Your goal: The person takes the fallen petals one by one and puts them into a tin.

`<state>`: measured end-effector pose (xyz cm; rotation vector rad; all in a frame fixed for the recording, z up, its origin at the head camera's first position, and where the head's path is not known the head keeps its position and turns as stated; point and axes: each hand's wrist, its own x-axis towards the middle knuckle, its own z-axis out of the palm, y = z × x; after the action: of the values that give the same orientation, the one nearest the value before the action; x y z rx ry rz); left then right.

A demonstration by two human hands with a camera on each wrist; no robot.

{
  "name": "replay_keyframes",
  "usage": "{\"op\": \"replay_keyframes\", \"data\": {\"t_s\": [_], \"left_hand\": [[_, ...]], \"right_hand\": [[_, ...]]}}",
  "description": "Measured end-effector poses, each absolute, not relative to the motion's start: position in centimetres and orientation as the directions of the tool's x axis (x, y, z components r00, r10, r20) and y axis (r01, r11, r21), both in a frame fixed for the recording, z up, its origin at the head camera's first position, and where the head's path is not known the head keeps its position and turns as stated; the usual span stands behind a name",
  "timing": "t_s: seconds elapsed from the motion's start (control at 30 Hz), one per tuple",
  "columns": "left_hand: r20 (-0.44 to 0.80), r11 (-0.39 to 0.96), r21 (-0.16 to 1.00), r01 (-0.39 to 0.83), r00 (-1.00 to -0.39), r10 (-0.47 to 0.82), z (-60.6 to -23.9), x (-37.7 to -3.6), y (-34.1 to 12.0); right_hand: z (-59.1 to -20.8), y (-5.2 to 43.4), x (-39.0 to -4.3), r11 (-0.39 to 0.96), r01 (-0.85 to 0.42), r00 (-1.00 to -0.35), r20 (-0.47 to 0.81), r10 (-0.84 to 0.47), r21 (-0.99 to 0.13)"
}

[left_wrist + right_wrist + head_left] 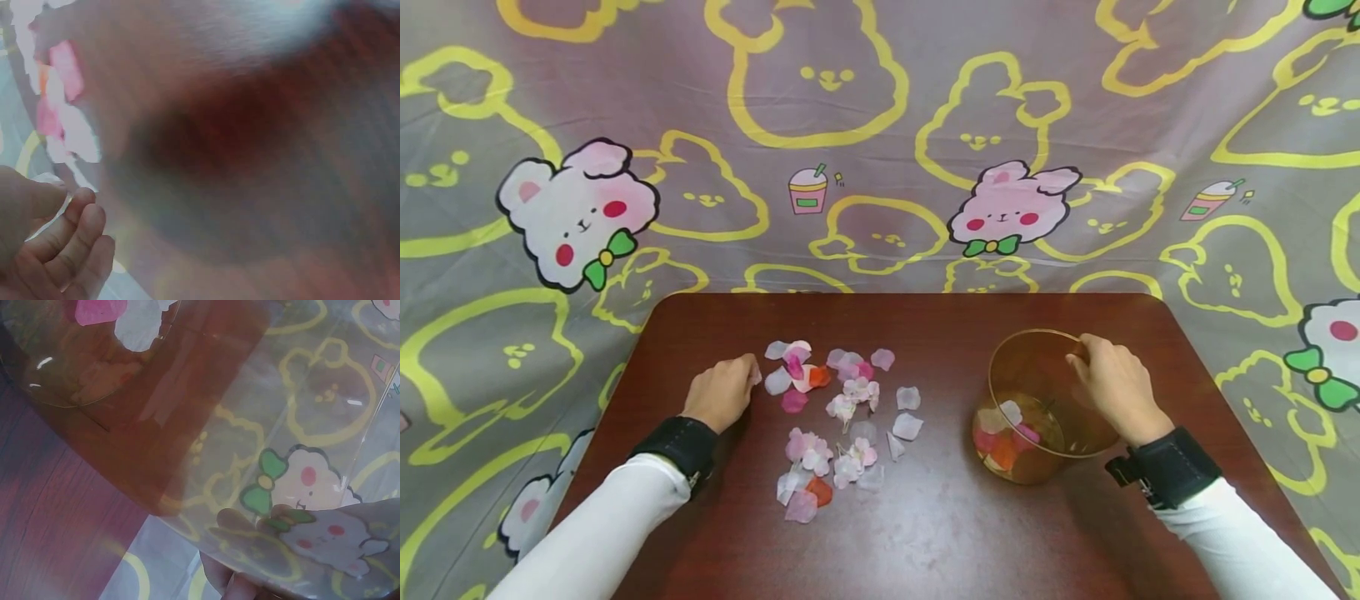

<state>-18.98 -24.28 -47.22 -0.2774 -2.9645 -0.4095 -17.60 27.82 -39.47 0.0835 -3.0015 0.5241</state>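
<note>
Amber cup (1051, 398) rim in right-hand (1116, 387) grip; left hand (722, 393) seemingly pinching petal (756, 372).

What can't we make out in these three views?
- Left hand: head view shows only its back, so whether the fingers pinch a petal is hidden; the left wrist view is blurred.
- Right hand grip on the clear cup: fingertips are hidden behind the rim; the right wrist view cuts them off.
- Petals in the cup: the count is unclear through tinted plastic.
</note>
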Motion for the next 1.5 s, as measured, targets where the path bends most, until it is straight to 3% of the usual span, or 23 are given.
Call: {"op": "replay_keyframes", "data": {"t_s": [0.33, 0.57, 1.03, 1.3, 1.5], "left_hand": [[0.168, 0.933, 0.271, 0.238, -0.966, 0.197, -42.7, -20.9, -20.4], [0.214, 0.895, 0.283, 0.344, -0.932, 0.291, -39.1, -21.7, -15.3], [0.335, 0.720, 0.175, 0.672, -0.728, 0.598, -34.4, -19.8, -2.6], [0.257, 0.620, 0.089, 0.780, -0.619, 0.742, -33.9, -18.5, 2.2], [0.121, 0.588, 0.101, 0.803, -0.596, 0.794, -33.9, -17.9, 4.1]], "right_hand": [[-39.5, 27.8, -17.5, 0.937, -0.076, -0.994, 0.102, -0.044, -0.342], [-39.6, 27.8, -17.5, 0.938, -0.073, -0.993, 0.107, -0.039, -0.340], [-39.4, 27.8, -17.4, 0.938, -0.076, -0.993, 0.114, -0.040, -0.337], [-39.4, 27.9, -17.4, 0.937, -0.080, -0.993, 0.111, -0.045, -0.339], [-39.5, 27.8, -17.5, 0.933, -0.093, -0.991, 0.127, -0.051, -0.348]]}}
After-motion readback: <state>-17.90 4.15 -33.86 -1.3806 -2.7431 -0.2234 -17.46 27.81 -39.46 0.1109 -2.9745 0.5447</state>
